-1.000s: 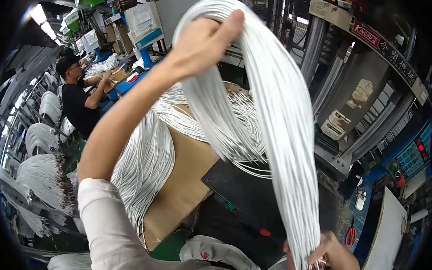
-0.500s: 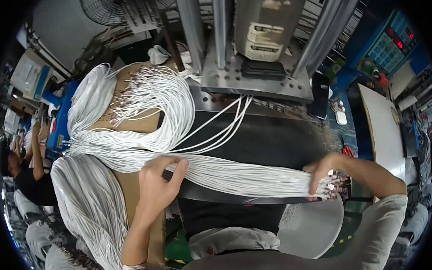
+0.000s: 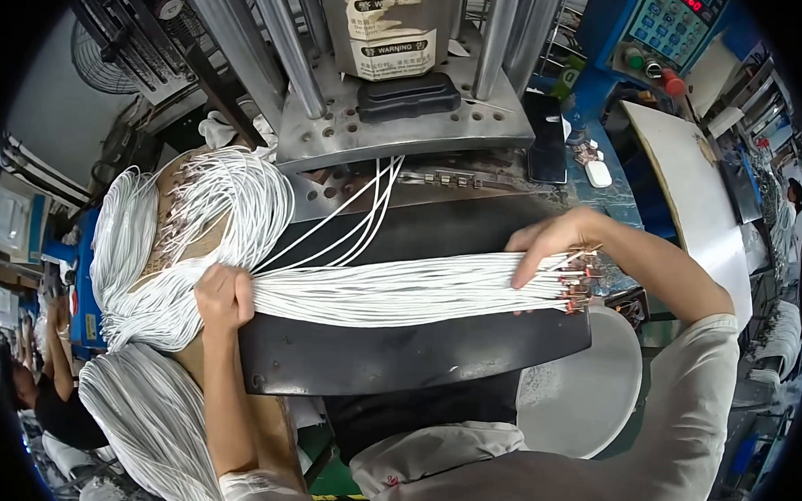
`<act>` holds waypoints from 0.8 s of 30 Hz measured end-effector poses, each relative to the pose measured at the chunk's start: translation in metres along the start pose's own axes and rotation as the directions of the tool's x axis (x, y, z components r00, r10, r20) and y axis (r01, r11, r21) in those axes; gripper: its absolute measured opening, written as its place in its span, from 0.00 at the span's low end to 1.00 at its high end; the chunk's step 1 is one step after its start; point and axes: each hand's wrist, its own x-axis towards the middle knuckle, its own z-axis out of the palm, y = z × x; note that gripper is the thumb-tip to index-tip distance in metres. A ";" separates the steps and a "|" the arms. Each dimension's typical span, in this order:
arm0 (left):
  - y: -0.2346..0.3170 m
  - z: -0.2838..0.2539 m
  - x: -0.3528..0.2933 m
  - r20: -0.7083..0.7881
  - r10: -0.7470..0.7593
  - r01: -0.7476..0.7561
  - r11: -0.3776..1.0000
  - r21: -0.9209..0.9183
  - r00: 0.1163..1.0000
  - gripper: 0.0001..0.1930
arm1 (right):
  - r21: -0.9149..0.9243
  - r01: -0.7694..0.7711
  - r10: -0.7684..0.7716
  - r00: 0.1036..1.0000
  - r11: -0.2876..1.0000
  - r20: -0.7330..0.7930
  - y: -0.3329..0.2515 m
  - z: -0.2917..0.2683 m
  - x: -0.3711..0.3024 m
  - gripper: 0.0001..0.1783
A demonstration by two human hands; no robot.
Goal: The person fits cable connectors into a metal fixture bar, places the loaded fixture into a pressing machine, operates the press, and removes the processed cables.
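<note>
Partway, I'd judge: white cable bundle [image 3: 390, 289] runs near straight over the black tabletop [image 3: 369, 361], copper-coloured ends [image 3: 582, 281] roughly together at right. Outside it — a few separate strands [image 3: 368, 211] up under the press plate [image 3: 415, 136], plus the looped pile [image 3: 258, 195] at left. Bundle sits within both grips: left fingers [image 3: 242, 297] clamped round it beside the pile, right fingers [image 3: 528, 267] clamped over it just short of the ends. Can't tell if it touches the tabletop.
</note>
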 end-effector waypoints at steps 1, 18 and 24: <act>0.002 0.004 0.000 -0.003 0.011 -0.011 1.000 -0.011 1.000 0.05 | -0.069 0.026 -0.033 0.994 0.997 -0.102 0.001 -0.004 -0.003 0.25; 0.091 0.031 0.013 0.484 -0.004 -0.001 1.000 0.011 0.875 0.32 | -0.926 -0.289 -0.682 0.629 0.241 -0.374 0.009 0.082 0.011 0.61; 0.155 0.052 0.078 0.499 0.070 -0.019 0.994 -0.106 0.864 0.41 | -0.837 -0.336 -0.644 0.534 0.432 -0.548 0.034 0.065 -0.007 0.67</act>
